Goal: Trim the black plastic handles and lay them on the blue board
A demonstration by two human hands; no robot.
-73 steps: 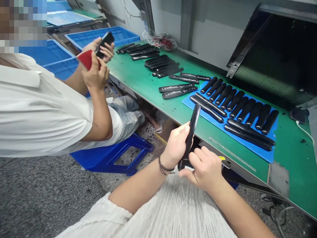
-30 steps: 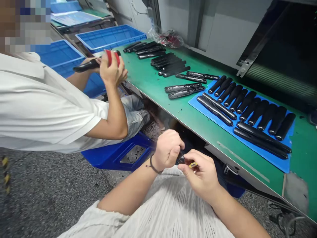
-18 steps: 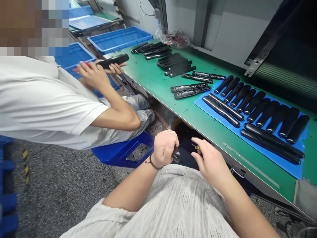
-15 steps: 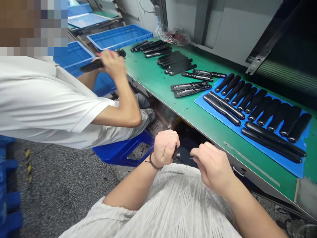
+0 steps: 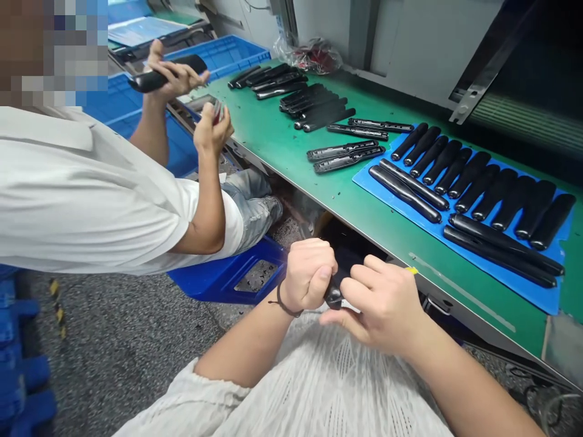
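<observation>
My left hand, with a dark cord round its wrist, is closed around a black plastic shell piece. The rounded end of the piece sticks out beside the thumb; the rest is mostly hidden. My right hand has its fingers curled, with the thumb stretched under the end of the shell piece. Behind its knuckles shows a small yellow tip, apparently of a slim tool in that hand, whose working end I cannot see. Both hands are above my lap, in front of the bench edge.
On the green bench, a blue mat bears several black shells. Open shell halves and more black pieces lie farther back. At left a co-worker holds a black shell. A blue stool stands nearby.
My right hand has moved left, up to the shell piece's end, and its thumb has stretched out. The co-worker's hands have parted, one raising a black shell.
</observation>
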